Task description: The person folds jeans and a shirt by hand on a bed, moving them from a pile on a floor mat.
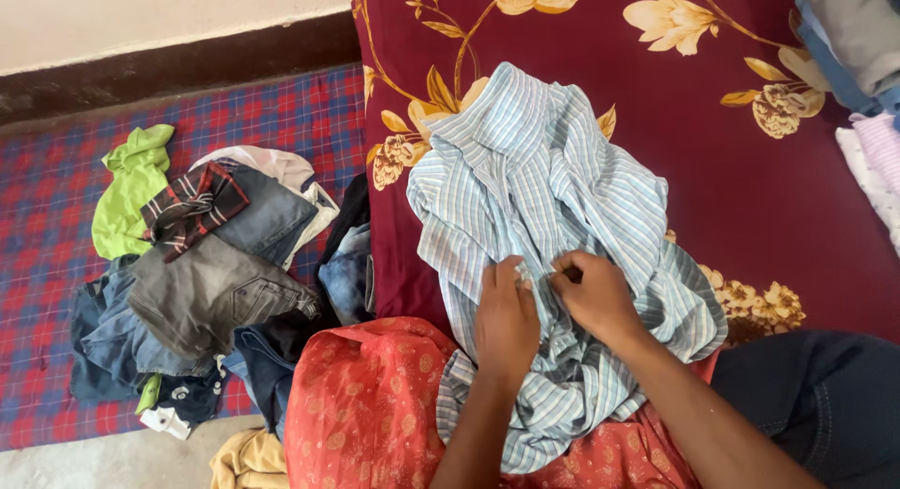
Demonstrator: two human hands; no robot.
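- Our left hand (pixel 506 322) lies palm down on the striped shirt (pixel 548 226), fingers curled and pressing the cloth at the shirt's middle.
- Our right hand (pixel 592 297) sits just beside it, fingertips pinched on a fold of the same shirt; the two hands nearly touch.
- Both forearms reach up from the bottom edge toward the shirt, the right one slanting in from the lower right.
- The striped shirt lies crumpled on the maroon flowered bed (pixel 750 170), its lower hem draped over an orange-red cloth (pixel 366 414) on our lap.
- Left of the shirt, on the checked mat (pixel 47 198), sits a pile of clothes (pixel 206 283): jeans, a green top.
- Right of the shirt, folded garments (pixel 858 48) rest at the bed's far corner.
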